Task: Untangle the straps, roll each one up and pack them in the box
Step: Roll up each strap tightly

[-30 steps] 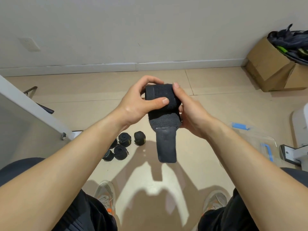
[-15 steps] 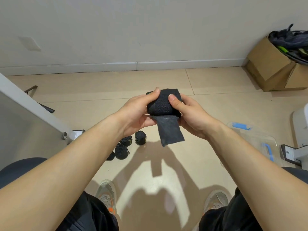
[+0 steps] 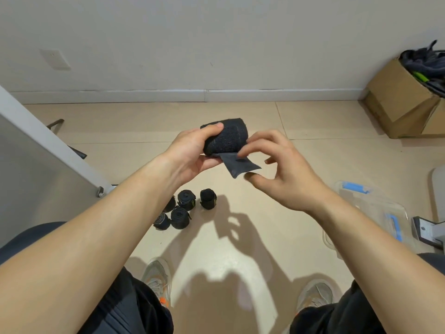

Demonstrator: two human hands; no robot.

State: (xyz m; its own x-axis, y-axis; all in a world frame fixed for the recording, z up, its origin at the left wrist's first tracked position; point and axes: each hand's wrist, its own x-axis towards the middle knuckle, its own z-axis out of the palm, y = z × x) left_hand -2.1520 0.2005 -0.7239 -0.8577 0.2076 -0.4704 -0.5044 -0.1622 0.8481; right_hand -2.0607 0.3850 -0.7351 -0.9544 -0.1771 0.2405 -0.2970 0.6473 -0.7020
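My left hand (image 3: 190,153) grips a rolled black strap (image 3: 228,136) in front of me, thumb on its top. A short loose end (image 3: 240,165) hangs from under the roll. My right hand (image 3: 284,172) is off the roll. Its index fingertip lies on top of the loose end and its thumb is just under it, in a light pinch. Several finished black rolls (image 3: 184,208) lie on the floor below my left wrist. A clear plastic box (image 3: 385,208) with blue latches sits on the floor at the right.
A cardboard box (image 3: 399,100) stands in the far right corner with dark tangled straps (image 3: 428,66) in it. A white panel (image 3: 48,145) slants along the left. My shoes (image 3: 156,278) are at the bottom, and a grey base (image 3: 428,230) lies beside the plastic box.
The loose end has become shorter as the strap wound onto the roll. My right hand has let go of the roll and moved down to the loose end. The roll has tilted in my left hand.
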